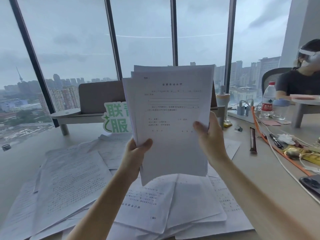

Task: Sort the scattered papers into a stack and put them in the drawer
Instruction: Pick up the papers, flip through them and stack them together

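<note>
Papers (171, 118) held upright above counter (259, 170), gripped at lower left edge by left hand (136, 149), right edge by right hand (211, 139).

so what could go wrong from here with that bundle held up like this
The held stack is uneven, with sheet edges fanned at the top and left, and the left hand and right hand grip only its lower edges, so loose sheets could slip out. Many loose papers remain spread on the desk, so some may be missed.
</note>
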